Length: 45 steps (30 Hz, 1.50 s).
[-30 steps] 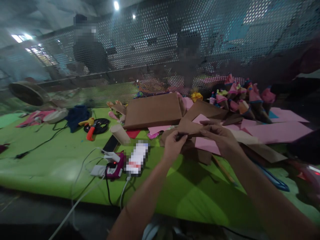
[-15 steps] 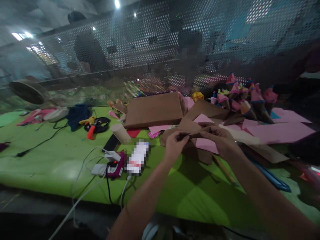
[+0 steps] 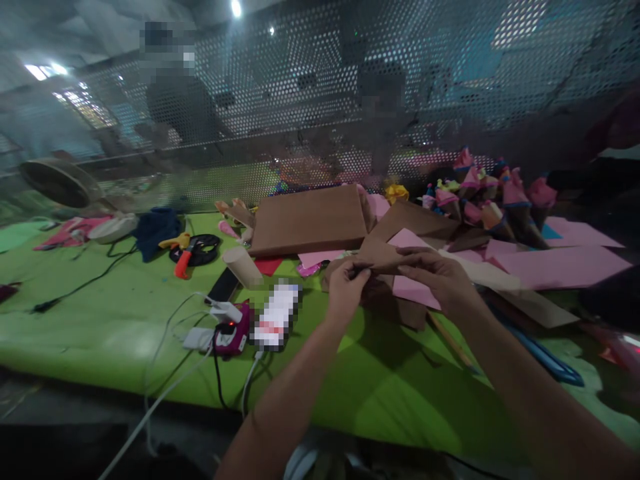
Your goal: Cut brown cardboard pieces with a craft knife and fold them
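Note:
Both hands hold a piece of brown paper just above the green table. At its left end, my left hand pinches the edge between thumb and fingers. On the right side my right hand grips it, thumb below and fingers above. Pink paper and more brown paper lie beneath the hands. Behind them rests a flat brown cardboard box. My fingers hide part of the held paper's edge.
A phone and a purple power strip with cables lie left of my arms. Farther left are an orange-handled tool and a black tape roll. Paper cones stand at the back right, before a perforated metal screen.
My left hand has shifted slightly left along the brown paper, and its thumb has moved a little left. My right hand stays nearly in place on the paper.

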Motion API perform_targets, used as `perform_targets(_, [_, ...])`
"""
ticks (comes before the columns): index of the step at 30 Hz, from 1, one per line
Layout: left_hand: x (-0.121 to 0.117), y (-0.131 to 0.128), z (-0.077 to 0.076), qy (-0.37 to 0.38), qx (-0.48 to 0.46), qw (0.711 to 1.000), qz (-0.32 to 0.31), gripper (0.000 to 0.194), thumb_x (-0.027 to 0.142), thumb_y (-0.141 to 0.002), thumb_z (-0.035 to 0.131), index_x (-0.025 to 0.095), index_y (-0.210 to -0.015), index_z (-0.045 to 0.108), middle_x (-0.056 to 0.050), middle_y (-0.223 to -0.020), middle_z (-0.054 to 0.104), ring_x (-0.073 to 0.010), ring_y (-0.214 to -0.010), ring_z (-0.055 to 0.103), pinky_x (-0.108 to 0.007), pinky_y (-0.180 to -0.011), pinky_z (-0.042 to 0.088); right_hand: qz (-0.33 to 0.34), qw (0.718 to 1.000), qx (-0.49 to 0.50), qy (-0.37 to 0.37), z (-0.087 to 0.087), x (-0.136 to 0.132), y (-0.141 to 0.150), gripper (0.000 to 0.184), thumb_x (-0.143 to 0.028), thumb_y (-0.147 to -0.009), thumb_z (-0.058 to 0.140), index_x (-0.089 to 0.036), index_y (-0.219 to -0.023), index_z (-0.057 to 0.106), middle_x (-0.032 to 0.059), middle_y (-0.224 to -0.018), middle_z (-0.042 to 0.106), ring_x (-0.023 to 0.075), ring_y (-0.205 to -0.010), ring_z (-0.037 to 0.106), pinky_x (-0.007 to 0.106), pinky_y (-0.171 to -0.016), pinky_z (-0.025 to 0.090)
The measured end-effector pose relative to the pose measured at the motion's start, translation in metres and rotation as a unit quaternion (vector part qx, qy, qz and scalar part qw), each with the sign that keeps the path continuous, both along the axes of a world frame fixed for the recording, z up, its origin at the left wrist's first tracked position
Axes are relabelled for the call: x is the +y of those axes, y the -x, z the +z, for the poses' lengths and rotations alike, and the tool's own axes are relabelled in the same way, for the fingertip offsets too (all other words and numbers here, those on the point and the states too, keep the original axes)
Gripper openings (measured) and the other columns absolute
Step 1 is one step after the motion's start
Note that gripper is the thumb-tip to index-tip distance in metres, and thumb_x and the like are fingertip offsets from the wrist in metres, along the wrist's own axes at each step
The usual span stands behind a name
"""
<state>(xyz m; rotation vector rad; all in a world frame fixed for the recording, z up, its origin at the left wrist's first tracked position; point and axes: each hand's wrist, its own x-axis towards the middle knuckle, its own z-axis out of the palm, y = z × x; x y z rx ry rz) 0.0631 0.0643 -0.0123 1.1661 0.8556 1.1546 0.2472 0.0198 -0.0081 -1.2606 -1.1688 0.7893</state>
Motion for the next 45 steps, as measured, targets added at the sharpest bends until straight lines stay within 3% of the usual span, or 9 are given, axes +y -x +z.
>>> perform_targets(6, [-0.002,0.002,0.002,0.056,-0.029,0.997,-0.042,0.014,0.019,-0.075,0.073,0.019,-0.089,0.075,-0.003,-0.086,0.076,-0.0159,-0.078,0.071,-0.031,-0.079,0.059,0.003,1.0,-0.023,0.013,0.005,-0.004,-0.001,0.018,-0.049,-0.073,0.081,-0.033,-0.083,0.081,0.0041,-0.118,0.072,0.031,-0.125,0.06,0.05,-0.111,0.044])
perform_targets(12, [-0.001,0.005,0.004,0.064,-0.042,0.993,-0.086,0.024,0.026,-0.074,0.078,0.018,-0.096,0.075,-0.004,-0.088,0.076,-0.0171,-0.079,0.072,-0.035,-0.082,0.06,0.009,0.999,0.03,0.027,0.009,-0.004,0.0,0.026,-0.054,-0.068,0.085,-0.032,-0.08,0.08,0.0035,-0.118,0.074,0.0321,-0.123,0.062,0.05,-0.111,0.046])
perform_targets(19, [0.004,0.004,0.001,0.064,-0.027,0.996,-0.056,0.018,0.017,-0.072,0.072,0.019,-0.089,0.076,-0.003,-0.083,0.076,-0.0155,-0.079,0.071,-0.03,-0.078,0.058,0.024,0.997,0.056,0.053,0.012,-0.004,0.002,0.036,-0.057,-0.06,0.089,-0.029,-0.079,0.077,0.0041,-0.116,0.076,0.0334,-0.124,0.062,0.051,-0.112,0.045])
perform_targets(23, [0.001,0.005,0.006,0.108,-0.031,0.991,-0.07,0.022,0.023,-0.071,0.076,0.017,-0.092,0.075,-0.003,-0.08,0.076,-0.0165,-0.073,0.072,-0.028,-0.068,0.058,0.026,0.998,0.036,0.051,0.012,-0.004,0.001,0.036,-0.056,-0.064,0.087,-0.027,-0.082,0.077,0.0055,-0.121,0.074,0.0322,-0.124,0.061,0.05,-0.112,0.044])
perform_targets(30, [0.0,0.005,0.01,0.14,-0.048,0.984,-0.096,0.034,0.038,-0.066,0.086,0.016,-0.087,0.071,-0.002,-0.075,0.073,-0.0136,-0.064,0.07,-0.026,-0.064,0.058,0.039,0.998,0.019,0.047,0.011,-0.004,-0.001,0.027,-0.051,-0.069,0.084,-0.029,-0.082,0.077,0.004,-0.121,0.074,0.0305,-0.127,0.06,0.049,-0.113,0.043])
perform_targets(39, [0.004,0.003,0.006,0.068,-0.017,0.994,-0.087,0.035,0.043,-0.066,0.087,0.016,-0.079,0.069,-0.002,-0.07,0.072,-0.0154,-0.064,0.07,-0.029,-0.065,0.06,0.038,0.998,0.027,0.047,0.012,-0.005,0.002,0.024,-0.049,-0.071,0.082,-0.027,-0.08,0.076,0.0059,-0.125,0.072,0.0321,-0.129,0.059,0.05,-0.112,0.044])
perform_targets(45, [0.002,0.002,0.007,-0.038,0.067,0.997,-0.027,0.004,0.021,-0.08,0.074,0.019,-0.077,0.072,-0.003,-0.075,0.074,-0.0164,-0.07,0.069,-0.028,-0.069,0.057,0.023,0.998,0.042,0.034,0.008,-0.003,0.002,0.028,-0.051,-0.069,0.084,-0.027,-0.076,0.074,0.0061,-0.118,0.075,0.0321,-0.129,0.058,0.051,-0.111,0.043])
